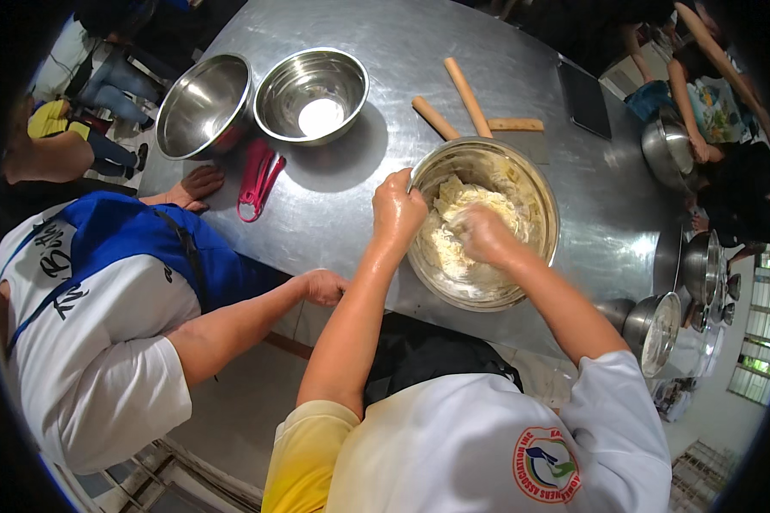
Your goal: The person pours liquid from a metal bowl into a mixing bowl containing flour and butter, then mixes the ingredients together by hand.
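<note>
A large stainless steel mixing bowl (548,211) stands near the table's front edge with pale, crumbly dough (446,247) inside. My left hand (399,208) grips the bowl's rim at its left side, with the thumb side up. Down in the bowl, my right hand (484,234) is curled into the dough; it is slightly blurred, and its fingertips are hidden. Flour and bits of dough cling to the bowl's inner wall.
Two steel bowls (311,96) (205,106) and pink measuring spoons (260,183) lie left on the metal table (417,38). Beyond my bowl are wooden rods (467,96), a wooden-handled scraper (516,125) and a dark tablet (584,99). A blue-aproned person (135,243) stands close left.
</note>
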The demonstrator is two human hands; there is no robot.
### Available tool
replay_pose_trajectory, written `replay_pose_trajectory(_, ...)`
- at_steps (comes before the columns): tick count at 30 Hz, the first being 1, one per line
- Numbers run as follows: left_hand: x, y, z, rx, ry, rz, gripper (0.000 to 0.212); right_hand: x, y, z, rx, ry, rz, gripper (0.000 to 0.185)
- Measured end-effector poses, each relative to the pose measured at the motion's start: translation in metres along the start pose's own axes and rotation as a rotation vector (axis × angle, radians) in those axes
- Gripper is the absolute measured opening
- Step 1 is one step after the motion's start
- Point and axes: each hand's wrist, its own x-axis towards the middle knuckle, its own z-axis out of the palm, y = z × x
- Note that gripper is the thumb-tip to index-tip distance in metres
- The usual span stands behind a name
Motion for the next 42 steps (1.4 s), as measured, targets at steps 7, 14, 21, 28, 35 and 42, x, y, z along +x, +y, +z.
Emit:
replay_pose_trajectory(7, 0.003, 0.007, -0.005, 0.059, -0.01, 0.051, 0.029, -0.007, -0.005, 0.069, 0.077, -0.157, 0.183, 0.025)
replay_pose_trajectory(14, -0.001, 0.012, 0.0, 0.048, -0.009, 0.048, 0.025, -0.049, 0.032, 0.045, -0.185, -0.535, -0.141, 0.022)
replay_pose_trajectory(21, -0.003, 0.007, 0.001, 0.071, 0.014, 0.023, 0.029, -0.048, 0.049, 0.041, -0.174, -0.601, 0.016, 0.024)
replay_pose_trajectory(28, -0.005, 0.013, 0.004, 0.089, -0.002, -0.006, 0.03, -0.019, 0.076, 0.005, 0.385, -0.573, 0.365, 0.035)
replay_pose_trajectory(35, -0.001, 0.011, -0.001, 0.092, -0.026, -0.013, 0.032, 0.031, 0.046, -0.041, -0.063, -0.213, 0.169, 0.027)
replay_pose_trajectory(42, -0.001, 0.008, -0.001, 0.124, -0.021, -0.008, 0.033, 0.03, 0.068, -0.041, -0.057, 0.077, -0.242, 0.018)
